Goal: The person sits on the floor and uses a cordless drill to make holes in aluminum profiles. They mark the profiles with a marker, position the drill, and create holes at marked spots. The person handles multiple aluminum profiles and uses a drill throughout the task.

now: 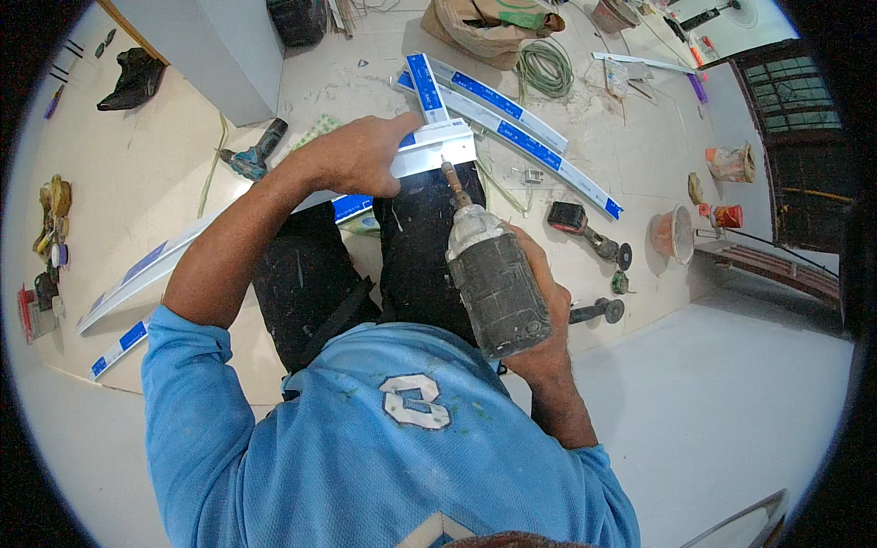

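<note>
My left hand (361,155) is closed on a white profile piece (434,153) with blue film, lying across my right knee. A short blue-faced piece (425,87) meets it, extending away from me. My right hand (544,297) grips a dark, scuffed power drill (498,292); its bit points at the white profile's near edge, and I cannot tell whether it touches. A long white strip (146,260) runs out to the left from under my left arm. Two more blue-and-white strips (525,144) lie on the floor beyond my knee.
A teal drill (247,163) lies left, a cordless grinder (594,239) right. Coiled hose (545,71) and a sack (475,27) lie ahead. A pillar (219,50) rises at back left; buckets (670,235) and a dark barred opening (776,137) are at right.
</note>
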`<move>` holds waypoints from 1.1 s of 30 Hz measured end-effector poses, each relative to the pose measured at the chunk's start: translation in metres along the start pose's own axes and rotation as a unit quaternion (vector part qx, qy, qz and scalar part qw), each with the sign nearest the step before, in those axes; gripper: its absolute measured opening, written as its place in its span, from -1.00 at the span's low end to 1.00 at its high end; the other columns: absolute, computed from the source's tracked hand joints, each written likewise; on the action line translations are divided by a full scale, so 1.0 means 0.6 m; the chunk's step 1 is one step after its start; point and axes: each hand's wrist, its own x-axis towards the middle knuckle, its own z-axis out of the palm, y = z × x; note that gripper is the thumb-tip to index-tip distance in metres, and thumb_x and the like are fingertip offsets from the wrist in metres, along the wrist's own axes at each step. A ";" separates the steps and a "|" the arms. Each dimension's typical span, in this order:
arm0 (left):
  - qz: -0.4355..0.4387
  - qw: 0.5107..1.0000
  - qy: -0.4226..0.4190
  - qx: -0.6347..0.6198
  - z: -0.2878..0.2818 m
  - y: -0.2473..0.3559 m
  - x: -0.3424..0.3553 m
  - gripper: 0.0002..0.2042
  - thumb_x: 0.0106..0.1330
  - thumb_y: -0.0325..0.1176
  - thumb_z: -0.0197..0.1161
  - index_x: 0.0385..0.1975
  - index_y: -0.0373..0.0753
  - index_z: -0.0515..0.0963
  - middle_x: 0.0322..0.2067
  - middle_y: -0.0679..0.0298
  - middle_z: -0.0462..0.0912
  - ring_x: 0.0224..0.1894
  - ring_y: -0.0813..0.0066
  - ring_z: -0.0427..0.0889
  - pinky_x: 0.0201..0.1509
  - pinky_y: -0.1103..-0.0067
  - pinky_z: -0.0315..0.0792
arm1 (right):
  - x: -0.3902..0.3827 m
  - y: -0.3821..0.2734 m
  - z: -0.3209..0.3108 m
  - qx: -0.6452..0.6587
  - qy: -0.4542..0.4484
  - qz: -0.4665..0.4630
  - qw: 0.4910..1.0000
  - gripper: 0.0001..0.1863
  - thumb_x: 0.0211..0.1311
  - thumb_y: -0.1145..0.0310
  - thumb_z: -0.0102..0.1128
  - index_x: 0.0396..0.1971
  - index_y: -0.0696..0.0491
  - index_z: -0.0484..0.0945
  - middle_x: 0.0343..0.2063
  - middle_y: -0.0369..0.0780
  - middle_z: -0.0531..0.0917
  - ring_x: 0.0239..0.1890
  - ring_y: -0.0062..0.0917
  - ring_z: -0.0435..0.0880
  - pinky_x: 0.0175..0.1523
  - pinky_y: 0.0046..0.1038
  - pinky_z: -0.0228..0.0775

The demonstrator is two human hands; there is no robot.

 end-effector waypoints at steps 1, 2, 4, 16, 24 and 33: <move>-0.001 1.000 -0.001 0.001 -0.001 0.002 -0.001 -0.24 0.05 -0.41 0.45 0.36 -0.28 0.37 -0.02 -0.21 0.76 0.07 -0.21 0.77 0.25 0.10 0.62 | -0.001 -0.001 0.001 -0.002 0.000 0.008 1.000 -0.03 0.15 0.34 0.63 0.55 0.10 0.31 0.15 0.07 0.77 0.13 -0.12 0.85 0.22 -0.20 0.70; -0.003 1.000 -0.002 0.002 -0.002 0.003 -0.002 -0.24 0.05 -0.42 0.45 0.36 -0.28 0.36 -0.03 -0.21 0.76 0.07 -0.20 0.77 0.24 0.10 0.63 | -0.002 -0.001 0.002 -0.003 -0.001 0.015 1.000 -0.03 0.15 0.34 0.63 0.55 0.10 0.31 0.14 0.06 0.77 0.13 -0.12 0.85 0.22 -0.20 0.70; -0.007 1.000 -0.002 -0.006 0.001 0.000 0.000 -0.24 0.06 -0.42 0.46 0.36 -0.29 0.36 -0.04 -0.21 0.76 0.06 -0.19 0.78 0.23 0.10 0.64 | -0.002 0.005 0.005 0.004 0.002 0.022 1.000 -0.03 0.15 0.33 0.63 0.55 0.10 0.31 0.14 0.06 0.78 0.13 -0.14 0.85 0.22 -0.20 0.70; 0.011 1.000 0.006 0.011 0.005 -0.007 0.001 -0.25 0.10 -0.41 0.47 0.36 -0.32 0.34 -0.09 -0.22 0.77 -0.01 -0.18 0.80 0.15 0.11 0.66 | 0.000 0.006 0.006 -0.002 0.005 0.011 1.000 -0.04 0.17 0.31 0.65 0.54 0.10 0.31 0.15 0.05 0.77 0.14 -0.14 0.85 0.23 -0.21 0.71; -0.005 1.000 -0.001 -0.003 0.004 -0.002 0.000 -0.26 0.07 -0.43 0.47 0.33 -0.29 0.36 -0.07 -0.22 0.77 0.05 -0.21 0.78 0.22 0.08 0.63 | -0.002 0.013 0.009 0.006 0.007 0.021 1.000 -0.05 0.18 0.32 0.63 0.55 0.09 0.31 0.16 0.05 0.77 0.14 -0.12 0.85 0.22 -0.20 0.71; -0.004 1.000 -0.001 0.002 0.004 -0.003 0.002 -0.27 0.06 -0.43 0.47 0.32 -0.29 0.36 -0.09 -0.22 0.77 0.03 -0.24 0.78 0.20 0.07 0.65 | -0.001 0.008 0.009 0.004 0.005 0.027 1.000 -0.04 0.19 0.33 0.62 0.56 0.08 0.30 0.16 0.04 0.76 0.14 -0.13 0.84 0.22 -0.20 0.71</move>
